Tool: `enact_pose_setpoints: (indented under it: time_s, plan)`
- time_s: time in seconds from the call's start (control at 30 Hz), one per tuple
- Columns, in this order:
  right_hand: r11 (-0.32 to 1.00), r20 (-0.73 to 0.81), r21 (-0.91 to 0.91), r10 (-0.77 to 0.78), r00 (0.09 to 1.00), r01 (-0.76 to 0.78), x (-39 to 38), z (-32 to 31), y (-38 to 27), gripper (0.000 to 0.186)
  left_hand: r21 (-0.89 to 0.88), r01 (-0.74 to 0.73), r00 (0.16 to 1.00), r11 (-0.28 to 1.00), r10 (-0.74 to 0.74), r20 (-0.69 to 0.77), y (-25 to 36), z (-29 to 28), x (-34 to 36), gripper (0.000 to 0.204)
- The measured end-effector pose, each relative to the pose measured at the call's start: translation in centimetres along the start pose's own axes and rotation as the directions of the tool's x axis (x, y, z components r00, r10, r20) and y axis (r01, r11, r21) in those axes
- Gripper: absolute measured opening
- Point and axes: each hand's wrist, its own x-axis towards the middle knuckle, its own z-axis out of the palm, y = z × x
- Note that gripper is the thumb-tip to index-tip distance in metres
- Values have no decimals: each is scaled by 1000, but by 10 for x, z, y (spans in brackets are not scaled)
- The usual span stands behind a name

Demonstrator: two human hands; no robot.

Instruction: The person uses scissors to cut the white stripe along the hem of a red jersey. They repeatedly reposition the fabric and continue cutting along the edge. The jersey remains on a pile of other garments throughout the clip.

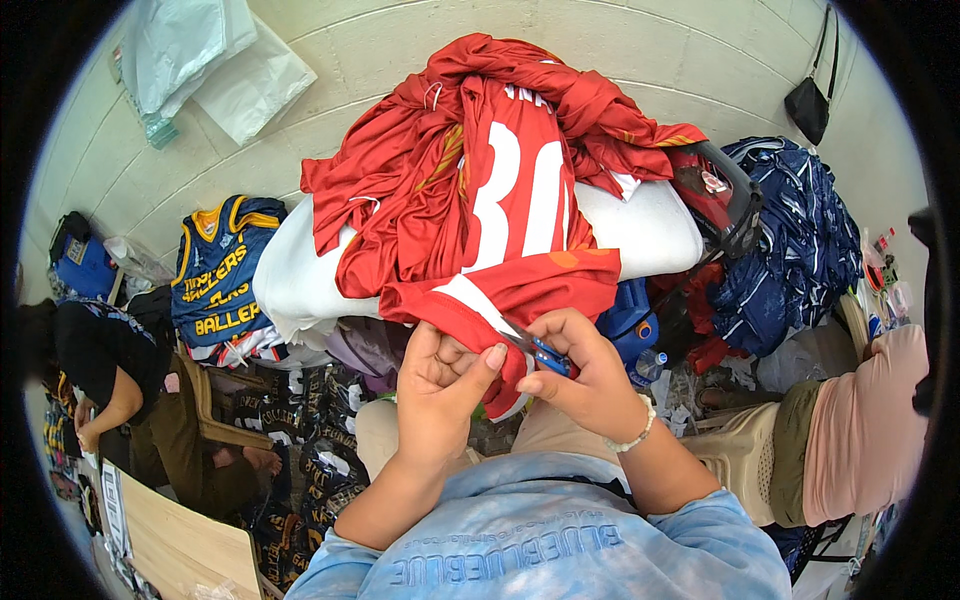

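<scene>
A red jersey point(555, 292) with large white printing hangs toward me off a pile of red jerseys point(400, 185). My left hand point(437, 385) pinches the jersey's lower edge between thumb and fingers. In my right hand point(590, 375), which wears a beaded bracelet, are small blue-handled scissors point(550, 357). Their dark blades point to the left and touch or overlap the red and white cloth near my left thumb. Whether the blades are apart is too small to tell. Both hands are close together over my lap.
The red pile rests on a white padded surface point(650, 228) against a pale block wall. Navy jerseys point(790, 240) are heaped at right, and a navy and yellow jersey point(225, 265) lies at left. Two people sit nearby, one on each side. A wooden board point(180, 530) is at lower left.
</scene>
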Motion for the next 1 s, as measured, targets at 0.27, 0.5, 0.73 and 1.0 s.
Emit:
enact_pose_setpoints:
  time_s: [0.27,0.5,0.73,1.0]
  plan:
    - [946,134,-309,-58,989,98,-2,-16,2,19,-222,79,990,972,-103,-99,-4,-2,9,48]
    - [894,114,-430,-86,990,127,-1,-20,3,22,-107,59,991,992,-71,-112,-6,-5,10,40]
    - [935,-35,-333,-136,990,117,-3,-6,7,30,-104,70,996,992,-74,-38,-4,-4,7,40]
    - [876,-3,-436,-230,973,205,-1,-3,1,29,-91,33,999,995,-34,-8,-5,-5,4,44]
